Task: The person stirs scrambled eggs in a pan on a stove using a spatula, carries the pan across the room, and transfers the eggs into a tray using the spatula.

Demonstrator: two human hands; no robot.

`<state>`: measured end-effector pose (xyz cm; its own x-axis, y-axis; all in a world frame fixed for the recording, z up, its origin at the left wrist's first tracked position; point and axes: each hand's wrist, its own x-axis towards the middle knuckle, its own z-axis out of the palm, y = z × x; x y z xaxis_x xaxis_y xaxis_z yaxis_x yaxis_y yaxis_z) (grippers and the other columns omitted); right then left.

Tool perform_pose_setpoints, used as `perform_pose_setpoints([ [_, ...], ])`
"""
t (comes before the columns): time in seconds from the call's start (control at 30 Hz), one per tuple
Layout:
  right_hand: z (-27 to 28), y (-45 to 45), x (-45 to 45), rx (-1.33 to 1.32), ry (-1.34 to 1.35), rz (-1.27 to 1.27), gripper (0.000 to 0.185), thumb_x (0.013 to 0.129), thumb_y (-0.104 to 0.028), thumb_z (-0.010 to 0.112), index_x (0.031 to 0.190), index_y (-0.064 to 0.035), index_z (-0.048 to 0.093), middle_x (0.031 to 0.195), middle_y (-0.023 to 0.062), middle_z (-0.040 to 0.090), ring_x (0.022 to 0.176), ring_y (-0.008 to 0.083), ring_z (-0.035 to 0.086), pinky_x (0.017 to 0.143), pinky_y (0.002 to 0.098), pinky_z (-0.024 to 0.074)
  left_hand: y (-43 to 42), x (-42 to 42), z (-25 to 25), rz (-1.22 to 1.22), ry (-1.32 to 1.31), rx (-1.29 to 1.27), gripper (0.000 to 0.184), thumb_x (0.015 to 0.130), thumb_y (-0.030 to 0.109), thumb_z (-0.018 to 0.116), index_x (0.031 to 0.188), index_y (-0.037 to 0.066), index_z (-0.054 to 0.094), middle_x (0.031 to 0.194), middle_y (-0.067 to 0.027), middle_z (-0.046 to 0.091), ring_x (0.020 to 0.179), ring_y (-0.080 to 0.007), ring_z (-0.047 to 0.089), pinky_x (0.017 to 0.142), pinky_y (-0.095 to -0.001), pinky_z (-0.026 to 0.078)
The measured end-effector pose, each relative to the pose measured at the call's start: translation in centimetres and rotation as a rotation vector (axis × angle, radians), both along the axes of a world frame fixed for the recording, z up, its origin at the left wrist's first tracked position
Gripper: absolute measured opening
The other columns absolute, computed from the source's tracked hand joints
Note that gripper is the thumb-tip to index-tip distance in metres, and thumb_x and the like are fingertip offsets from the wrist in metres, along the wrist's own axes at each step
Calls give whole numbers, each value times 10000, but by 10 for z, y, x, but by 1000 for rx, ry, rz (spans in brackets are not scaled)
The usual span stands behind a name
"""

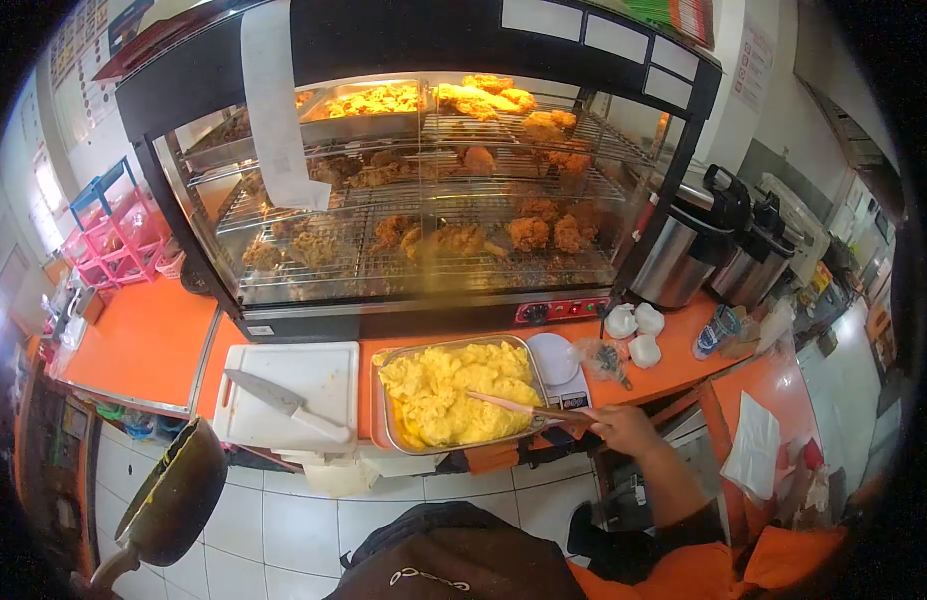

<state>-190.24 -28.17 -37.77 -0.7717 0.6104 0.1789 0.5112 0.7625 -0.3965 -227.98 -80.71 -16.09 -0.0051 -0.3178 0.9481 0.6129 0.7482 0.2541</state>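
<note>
My right hand [625,430] is closed round the handle of a wooden spatula [513,404], whose far end rests on yellow scrambled egg [453,385]. The egg fills a metal tray [391,425] on the orange counter. At the lower left a dark pan [178,500] is tilted steeply, with bits of egg along its rim. The pan's handle [111,572] runs into the dark edge of the view, where my left hand is not visible. A knife [283,402] with a white handle lies on a white cutting board [333,385] left of the tray.
Behind the counter [153,330] stands a glass warming cabinet [423,230] with fried chicken on racks. Two steel dispensers [678,255], white cups [645,350] and a small scale [573,398] are to the right. Pink baskets [118,240] stand at the left.
</note>
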Motion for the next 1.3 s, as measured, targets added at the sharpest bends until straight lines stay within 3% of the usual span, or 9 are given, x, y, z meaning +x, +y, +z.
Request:
perform_pose_setpoints([
  [0.03, -9, -1, -4, -3, 55, -13, 328, 739, -187, 579, 1067, -170, 584, 830, 96, 599, 710, 266, 573, 616, 349, 454, -1, -2, 2, -342, 32, 346, 325, 756, 165, 502, 458, 115, 383, 402, 3, 284, 369, -151, 285, 427, -284, 280],
  [0.17, 16, -7, -6, 9, 10, -52, 309, 740, -183, 578, 1046, -144, 596, 846, 97, 605, 731, 252, 581, 629, 336, 458, -32, -9, -7, -1177, 104, 671, 366, 800, 179, 484, 460, 97, 379, 402, 17, 285, 371, -150, 285, 427, -293, 293],
  [0.2, 34, -13, -2, 38, 7, -51, 304, 740, -182, 578, 1040, -138, 600, 844, 96, 605, 733, 249, 582, 630, 336, 459, -37, -7, -9, -1240, -4, 458, 371, 803, 172, 480, 456, 95, 374, 402, 23, 280, 373, -148, 284, 427, -292, 291],
  [0.27, 51, -19, 6, 58, 55, -48, 292, 734, -158, 583, 1022, -121, 608, 803, 98, 596, 706, 249, 579, 613, 332, 455, -29, -6, -5, -1173, 95, 636, 369, 792, 152, 477, 447, 98, 356, 402, 25, 275, 375, -142, 281, 426, -287, 276],
  [0.4, 48, -25, 12, 3, -5, -47, 296, 735, -159, 584, 1028, -123, 609, 803, 88, 599, 705, 248, 582, 620, 324, 459, -6, 5, 3, -712, 29, 327, 352, 724, 63, 450, 419, 110, 280, 407, 23, 254, 371, -124, 251, 417, -274, 213],
  [0.7, -20, -29, -34, 49, 67, 40, 288, 755, -194, 561, 1040, -167, 595, 803, 68, 597, 724, 256, 577, 624, 350, 470, -53, -9, -15, -1211, 123, 377, 341, 692, 52, 455, 423, 149, 268, 417, 34, 231, 355, -99, 217, 416, -278, 168],
  [1.0, -37, -40, -58, 64, 155, 83, 308, 743, -171, 563, 1048, -136, 594, 809, 76, 602, 703, 251, 583, 606, 347, 474, -45, -2, -12, -1083, 96, 551, 334, 700, 38, 506, 436, 119, 319, 441, 19, 272, 377, -110, 229, 402, -264, 163],
  [1.1, -36, -39, -62, 12, 146, 75, 315, 739, -169, 564, 1051, -134, 593, 822, 77, 606, 700, 252, 584, 606, 345, 475, -59, -9, -20, -35, -31, 68, 300, 707, 14, 517, 462, 96, 364, 449, 4, 312, 387, -109, 254, 391, -274, 192],
  [1.3, -29, -19, -62, 48, 37, 82, 295, 746, -180, 555, 1038, -168, 599, 769, 61, 594, 672, 255, 578, 584, 350, 469, -64, -15, -18, -1015, 207, 234, 268, 723, -8, 521, 513, 84, 383, 454, -1, 372, 378, -111, 296, 351, -267, 226],
])
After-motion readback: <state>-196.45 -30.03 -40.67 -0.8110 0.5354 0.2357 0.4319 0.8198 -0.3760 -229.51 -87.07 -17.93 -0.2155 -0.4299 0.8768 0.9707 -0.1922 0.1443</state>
